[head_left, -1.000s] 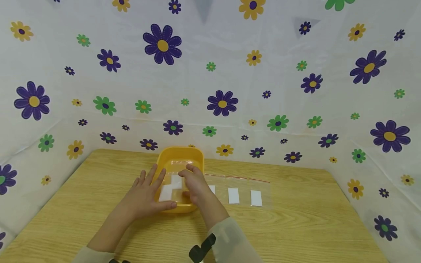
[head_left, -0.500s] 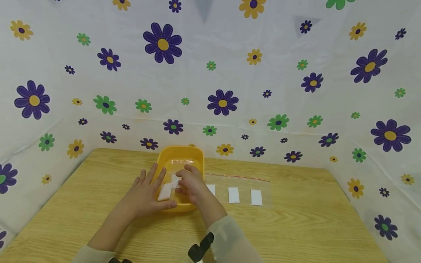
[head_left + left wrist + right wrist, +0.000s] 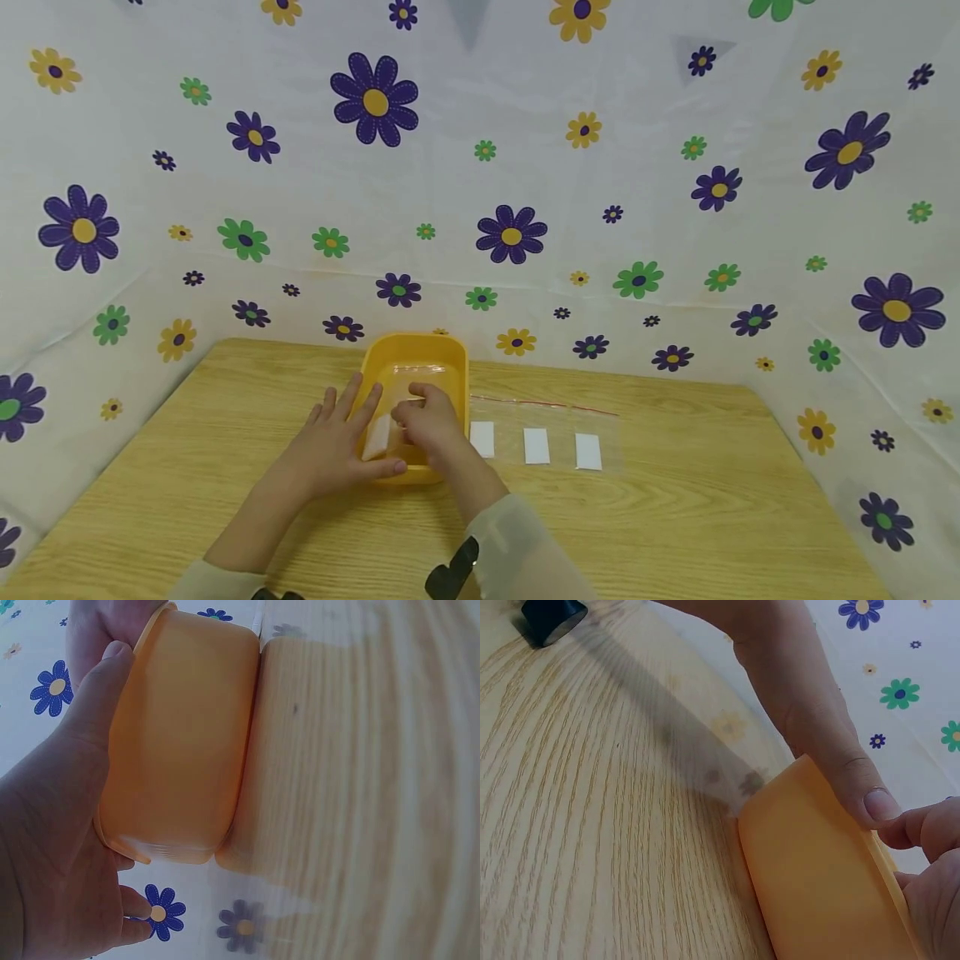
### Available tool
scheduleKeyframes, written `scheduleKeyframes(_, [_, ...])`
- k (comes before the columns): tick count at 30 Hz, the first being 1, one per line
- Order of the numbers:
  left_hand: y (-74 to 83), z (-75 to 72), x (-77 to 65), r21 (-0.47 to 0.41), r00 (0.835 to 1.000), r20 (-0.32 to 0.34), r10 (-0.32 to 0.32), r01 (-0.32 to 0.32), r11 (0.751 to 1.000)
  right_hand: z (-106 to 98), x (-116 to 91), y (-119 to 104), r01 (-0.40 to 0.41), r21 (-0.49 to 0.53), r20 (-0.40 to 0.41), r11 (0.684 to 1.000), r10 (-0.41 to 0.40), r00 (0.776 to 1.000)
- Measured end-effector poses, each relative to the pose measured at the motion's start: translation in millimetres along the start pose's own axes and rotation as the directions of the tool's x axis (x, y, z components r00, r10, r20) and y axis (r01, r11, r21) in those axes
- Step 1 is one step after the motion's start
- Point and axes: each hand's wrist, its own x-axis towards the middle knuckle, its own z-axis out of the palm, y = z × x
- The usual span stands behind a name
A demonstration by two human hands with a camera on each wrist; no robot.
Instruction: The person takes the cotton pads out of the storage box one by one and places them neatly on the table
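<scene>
A yellow-orange plastic tub [image 3: 452, 364] stands on the table. My left hand [image 3: 327, 442] rests across its left near corner, fingers spread over the left wall and thumb along the near rim. Inside the tub lie clear plastic and a white rectangle [image 3: 377, 437], probably a labelled zip bag. Reaching in from the right, my right hand [image 3: 431, 423] has its fingers bent low beside the white rectangle. Its fingertips are partly hidden, so whether they pinch the plastic is unclear. In the left wrist view the left thumb [image 3: 101, 694] lies along the tub's rim.
Right of the tub, clear zip bags [image 3: 558, 417] with red seals lie flat in a row, each with a white label [image 3: 536, 446]. The wood-grain table [image 3: 675, 517] meets a flower-print sheet [image 3: 637, 208] at the back and sides.
My right hand has moved slightly left inside the tub and now covers one of the two white rectangles seen before. My left hand has stayed in place on the tub.
</scene>
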Motion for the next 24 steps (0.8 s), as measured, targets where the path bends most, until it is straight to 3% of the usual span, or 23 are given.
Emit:
scheduleKeyframes(11, [-0.3, 1.5, 0.7, 0.0, 1.0, 0.001, -0.003, 0.003, 1.0, 4.5, -2.1, 0.8, -0.005, -0.082, -0.021, 0.997, 0.003, 1.0])
scheduleKeyframes(24, [-1.1, 1.9, 1.7, 0.011, 1.0, -0.006, 0.001, -0.001, 1.0, 4.9, -2.6, -4.0, -0.016, 0.004, -0.031, 1.0, 0.016, 0.999])
